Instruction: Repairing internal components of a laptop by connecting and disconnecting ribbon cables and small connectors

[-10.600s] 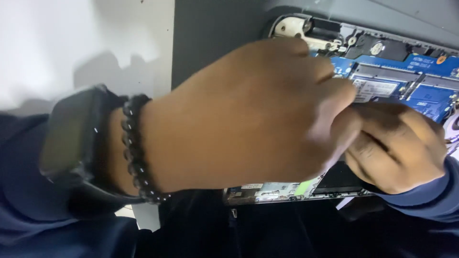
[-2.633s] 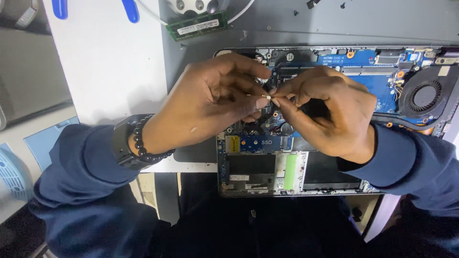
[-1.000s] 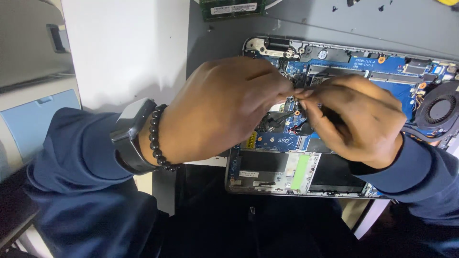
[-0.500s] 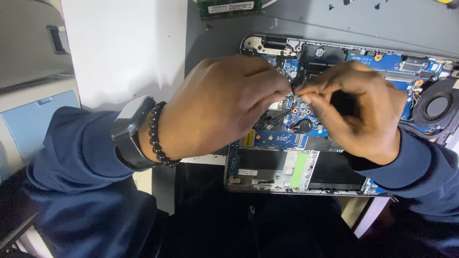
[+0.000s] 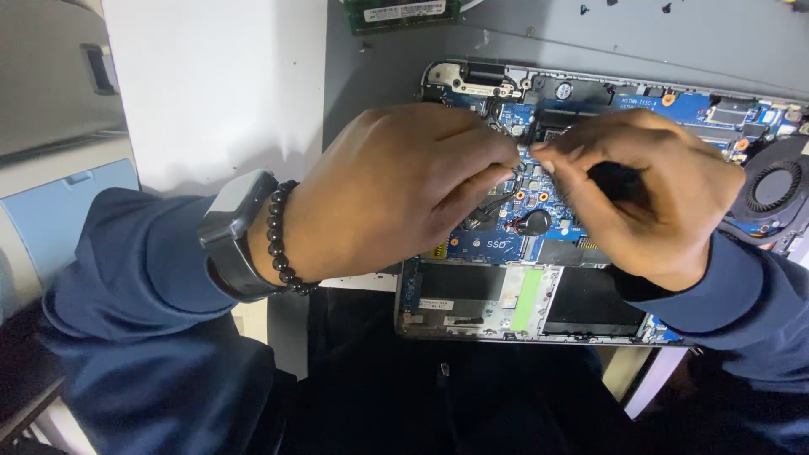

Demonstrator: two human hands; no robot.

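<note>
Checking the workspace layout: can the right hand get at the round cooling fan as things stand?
Probably yes. The fan sits uncovered just beside the right hand, with nothing over it, though both hands' fingertips are busy pinching something small over the blue board.

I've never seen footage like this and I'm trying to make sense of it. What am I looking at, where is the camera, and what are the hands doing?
There is no machine here: a person works with two bare hands, and the camera sits on their head, looking down. The left hand, with a watch and bead bracelet on its wrist, and the right hand meet fingertip to fingertip over an opened laptop. Its blue circuit board and a round fan are exposed. The fingers pinch something small between them; it is too tiny to identify. A green memory module lies farther back on the grey surface.
</note>
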